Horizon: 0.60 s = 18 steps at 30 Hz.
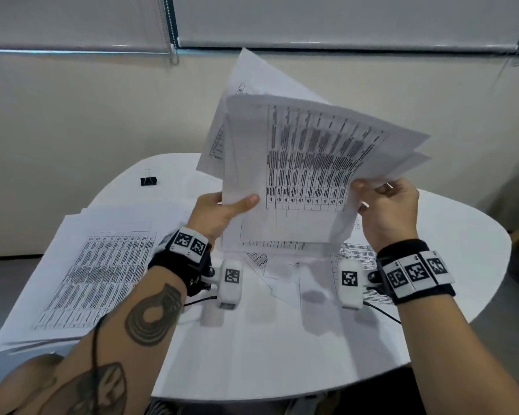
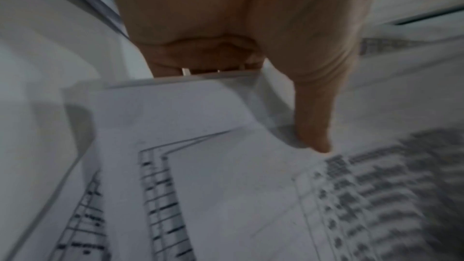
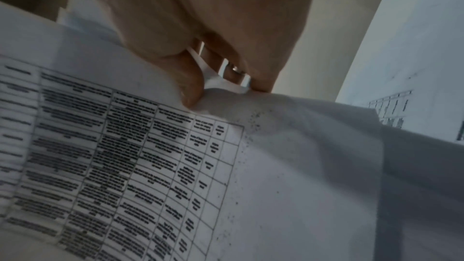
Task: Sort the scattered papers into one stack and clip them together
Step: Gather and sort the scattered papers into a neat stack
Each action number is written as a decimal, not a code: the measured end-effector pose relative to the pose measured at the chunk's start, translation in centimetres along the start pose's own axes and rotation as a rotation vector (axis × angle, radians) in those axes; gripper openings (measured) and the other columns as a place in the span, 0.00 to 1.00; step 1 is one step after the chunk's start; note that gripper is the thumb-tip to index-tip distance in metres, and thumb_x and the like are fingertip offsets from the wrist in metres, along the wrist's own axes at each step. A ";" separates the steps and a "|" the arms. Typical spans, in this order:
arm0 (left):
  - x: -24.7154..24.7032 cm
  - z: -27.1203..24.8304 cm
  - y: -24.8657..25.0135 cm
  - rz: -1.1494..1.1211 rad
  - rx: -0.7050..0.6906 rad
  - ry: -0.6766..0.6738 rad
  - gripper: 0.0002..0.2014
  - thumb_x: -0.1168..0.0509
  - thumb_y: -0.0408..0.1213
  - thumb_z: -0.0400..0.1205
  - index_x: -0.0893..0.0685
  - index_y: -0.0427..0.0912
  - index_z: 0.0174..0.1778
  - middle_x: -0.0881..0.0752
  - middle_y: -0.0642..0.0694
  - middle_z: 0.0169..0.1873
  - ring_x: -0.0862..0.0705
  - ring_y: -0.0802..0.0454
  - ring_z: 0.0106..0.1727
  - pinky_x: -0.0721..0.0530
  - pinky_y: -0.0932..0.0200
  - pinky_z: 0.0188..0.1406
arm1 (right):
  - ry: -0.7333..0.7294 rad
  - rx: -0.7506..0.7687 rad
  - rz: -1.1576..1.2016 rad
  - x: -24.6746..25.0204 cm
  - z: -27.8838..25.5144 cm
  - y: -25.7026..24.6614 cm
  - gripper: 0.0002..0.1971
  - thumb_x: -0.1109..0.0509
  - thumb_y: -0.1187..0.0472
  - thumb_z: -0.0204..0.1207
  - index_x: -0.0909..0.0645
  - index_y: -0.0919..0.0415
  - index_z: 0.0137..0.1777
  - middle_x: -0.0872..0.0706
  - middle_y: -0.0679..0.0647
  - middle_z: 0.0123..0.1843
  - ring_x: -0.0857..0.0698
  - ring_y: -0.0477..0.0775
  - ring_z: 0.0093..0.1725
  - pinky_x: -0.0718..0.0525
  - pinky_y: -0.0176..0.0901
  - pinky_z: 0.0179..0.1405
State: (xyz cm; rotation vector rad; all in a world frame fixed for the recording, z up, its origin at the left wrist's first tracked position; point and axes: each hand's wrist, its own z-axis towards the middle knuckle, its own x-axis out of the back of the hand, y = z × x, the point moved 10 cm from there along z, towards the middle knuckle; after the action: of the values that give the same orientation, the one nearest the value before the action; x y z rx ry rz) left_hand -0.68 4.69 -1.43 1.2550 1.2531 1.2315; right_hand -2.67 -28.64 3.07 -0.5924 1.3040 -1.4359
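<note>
A loose bundle of printed sheets [image 1: 306, 163] with dark tables stands upright above the round white table [image 1: 450, 250], its lower edge down near the tabletop. My left hand [image 1: 222, 208] grips its left edge, thumb across the front. My right hand [image 1: 384, 205] pinches the right edge between thumb and fingers, plain in the right wrist view, where the sheets [image 3: 276, 166] buckle under the thumb. The sheets [image 2: 226, 186] fan out unevenly at the top. A second pile of papers [image 1: 96, 271] lies flat at the table's left. A black binder clip [image 1: 148, 180] sits at the far left of the table.
More loose sheets [image 1: 285, 268] lie on the table beneath the raised bundle, some reaching right under my right wrist. A cream wall [image 1: 72, 130] rises just behind the table, with a blind cord [image 1: 171, 31] hanging at upper left. The left pile overhangs the table's edge.
</note>
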 end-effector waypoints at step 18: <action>-1.7 -0.9 -2.6 -0.537 0.259 -0.024 0.27 0.25 0.42 0.82 0.19 0.25 0.70 0.12 0.28 0.63 0.10 0.29 0.61 0.11 0.31 0.57 | -0.016 -0.323 0.267 0.7 -1.9 4.9 0.23 0.42 0.86 0.74 0.18 0.55 0.43 0.19 0.50 0.31 0.21 0.49 0.27 0.35 0.41 0.29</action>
State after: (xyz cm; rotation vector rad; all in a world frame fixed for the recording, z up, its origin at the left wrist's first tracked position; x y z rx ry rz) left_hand -1.68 3.09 -4.01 1.0065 1.6350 0.6814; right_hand -2.79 -27.80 -2.15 -0.6115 1.5529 -1.0093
